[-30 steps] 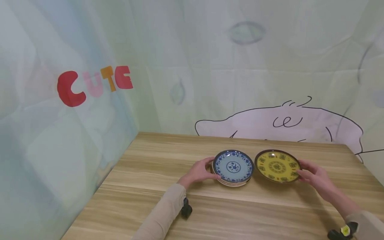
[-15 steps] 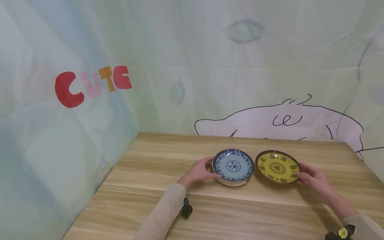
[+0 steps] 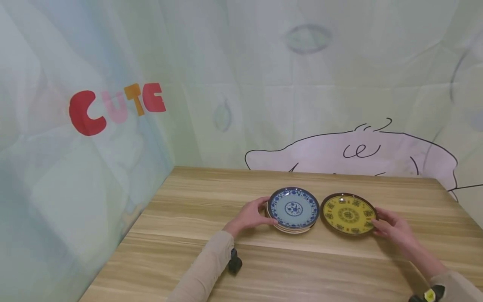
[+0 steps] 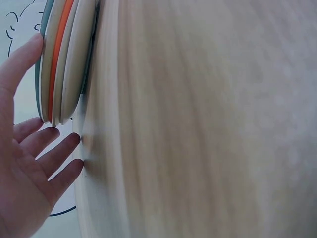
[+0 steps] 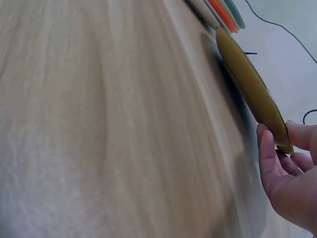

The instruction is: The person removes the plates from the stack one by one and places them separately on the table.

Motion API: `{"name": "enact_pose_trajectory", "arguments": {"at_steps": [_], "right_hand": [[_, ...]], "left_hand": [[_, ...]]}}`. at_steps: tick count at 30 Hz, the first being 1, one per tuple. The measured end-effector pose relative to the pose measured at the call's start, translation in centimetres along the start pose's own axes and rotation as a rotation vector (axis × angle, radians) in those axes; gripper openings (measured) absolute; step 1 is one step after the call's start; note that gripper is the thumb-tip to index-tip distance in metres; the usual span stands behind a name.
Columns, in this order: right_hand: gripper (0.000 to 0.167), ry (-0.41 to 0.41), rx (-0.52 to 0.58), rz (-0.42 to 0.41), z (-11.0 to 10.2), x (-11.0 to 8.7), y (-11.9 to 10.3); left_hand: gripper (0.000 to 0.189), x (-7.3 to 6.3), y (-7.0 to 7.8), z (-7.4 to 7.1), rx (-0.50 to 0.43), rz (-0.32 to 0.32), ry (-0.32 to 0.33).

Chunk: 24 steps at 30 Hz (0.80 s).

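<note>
At the back of the table, a stack of plates (image 4: pixel 72 59) carries a blue-and-white patterned plate (image 3: pixel 293 209) on top; an orange edge shows among the pale ones in the left wrist view. My left hand (image 3: pixel 250 217) is spread at the stack's left side, thumb and fingertips at the rims, the lower fingers loose. Just right of the stack is a yellow patterned plate (image 3: pixel 349 214) with a dark rim, its underside (image 5: pixel 252 89) visible from my right wrist. My right hand (image 3: pixel 394 226) pinches its right edge, thumb above and fingers beneath, with a shadow below on the table.
The wooden table (image 3: pixel 211 188) reaches back to a printed cloth backdrop (image 3: pixel 226 84). Red, pink and orange letters (image 3: pixel 88 113) mark the left cloth. Dark straps (image 3: pixel 235 262) with cameras sit at the wrists.
My right hand has brought the yellow plate slightly down and toward me, closer to the table. The left hand and the stack have stayed in place.
</note>
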State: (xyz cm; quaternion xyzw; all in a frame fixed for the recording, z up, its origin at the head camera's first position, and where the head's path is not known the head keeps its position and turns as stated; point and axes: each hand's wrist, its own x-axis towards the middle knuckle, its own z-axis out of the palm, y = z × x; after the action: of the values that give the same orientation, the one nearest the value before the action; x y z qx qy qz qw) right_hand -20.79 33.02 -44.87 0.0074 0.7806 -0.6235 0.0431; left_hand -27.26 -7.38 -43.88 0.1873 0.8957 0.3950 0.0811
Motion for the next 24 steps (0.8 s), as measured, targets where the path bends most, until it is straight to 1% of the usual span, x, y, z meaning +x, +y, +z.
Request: {"name": "enact_pose_trajectory", "arguments": {"at_steps": [15, 24], "right_hand": [[0.073, 0.024, -0.058, 0.040, 0.5, -0.1, 0.8], [0.074, 0.031, -0.075, 0.016, 0.4, 0.0, 1.1]], "left_hand": [[0.085, -0.2, 0.2, -0.1, -0.016, -0.015, -0.007], [0.084, -0.1, 0.1, 0.0, -0.010, -0.005, -0.004]]}}
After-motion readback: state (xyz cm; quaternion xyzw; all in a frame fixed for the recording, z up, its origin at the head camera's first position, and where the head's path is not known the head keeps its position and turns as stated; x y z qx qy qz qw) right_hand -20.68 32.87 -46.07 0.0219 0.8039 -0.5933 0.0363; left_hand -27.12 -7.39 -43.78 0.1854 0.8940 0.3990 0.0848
